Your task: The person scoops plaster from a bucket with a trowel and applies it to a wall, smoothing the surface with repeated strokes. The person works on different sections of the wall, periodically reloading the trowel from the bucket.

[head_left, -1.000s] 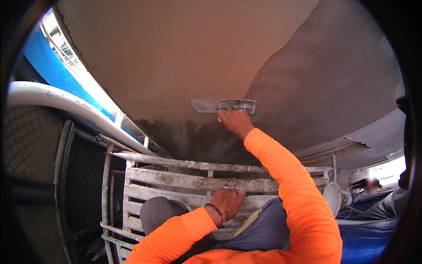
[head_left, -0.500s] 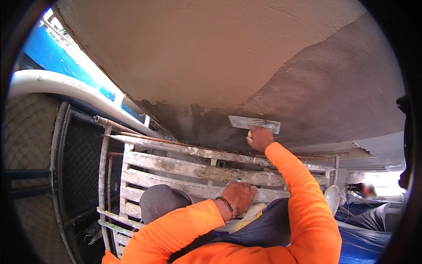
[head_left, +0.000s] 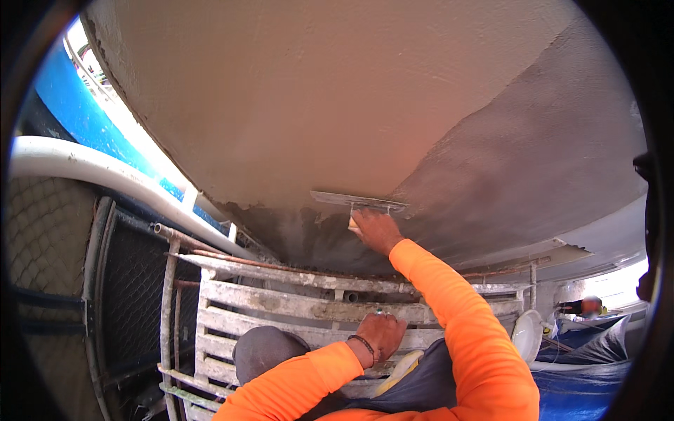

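Observation:
My right hand is closed round the pale handle of a plastering trowel. Its long metal blade lies against wet plaster on the wall, near the border between a light brown coat and a darker grey area. Lower down, my left hand, with a dark beaded bracelet and a ring, is curled above the whitish slatted platform. The fingertips are hidden, so what they grip cannot be made out. Just below it lies a white and yellow thing, perhaps footwear.
A rusty pipe frame bounds the platform on the left. Beyond it are dark mesh panels and a thick white curved pipe. At the right are a white round basin, blue sheeting and a distant person.
My right hand has moved the trowel left along the wall, and the blade has tilted so it shows nearly edge-on. My left hand stays low by the platform. The view has shifted slightly.

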Available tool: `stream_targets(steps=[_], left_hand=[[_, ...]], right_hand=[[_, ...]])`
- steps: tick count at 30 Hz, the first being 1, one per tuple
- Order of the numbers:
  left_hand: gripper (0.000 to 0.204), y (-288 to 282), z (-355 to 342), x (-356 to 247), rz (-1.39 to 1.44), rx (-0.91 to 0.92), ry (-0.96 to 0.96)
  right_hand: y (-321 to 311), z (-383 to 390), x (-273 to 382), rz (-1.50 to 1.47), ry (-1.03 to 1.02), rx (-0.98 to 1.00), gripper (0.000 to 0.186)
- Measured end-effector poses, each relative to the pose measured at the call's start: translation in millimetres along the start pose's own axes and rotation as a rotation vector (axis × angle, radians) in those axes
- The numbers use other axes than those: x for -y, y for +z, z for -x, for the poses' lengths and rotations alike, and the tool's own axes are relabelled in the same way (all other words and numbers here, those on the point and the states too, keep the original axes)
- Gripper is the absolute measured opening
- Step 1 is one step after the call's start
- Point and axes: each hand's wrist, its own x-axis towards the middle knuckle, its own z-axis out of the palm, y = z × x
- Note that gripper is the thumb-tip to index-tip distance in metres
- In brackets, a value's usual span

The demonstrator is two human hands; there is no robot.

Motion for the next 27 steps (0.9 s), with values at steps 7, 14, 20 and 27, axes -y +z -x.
stream_targets(steps=[7, 14, 20, 27], left_hand=[[0.034, 15, 2, 2, 0.055, 0.056, -0.001], [0.05, 6, 7, 10, -0.072, 0.088, 0.035], [0.052, 0, 8, 3, -0.066, 0.14, 0.039], [0.058, 20, 5, 1, -0.1, 0.129, -0.021]], right_hand=[[-181, -5, 14, -0.169, -0.06, -0.344, 0.036], [-391, 1, 4, -0.19, -0.057, -0.653, 0.034], [-547, 10, -38, -0.323, -0.134, -1.012, 0.034], [-586, 49, -40, -0.769, 0.034, -1.192, 0.039]])
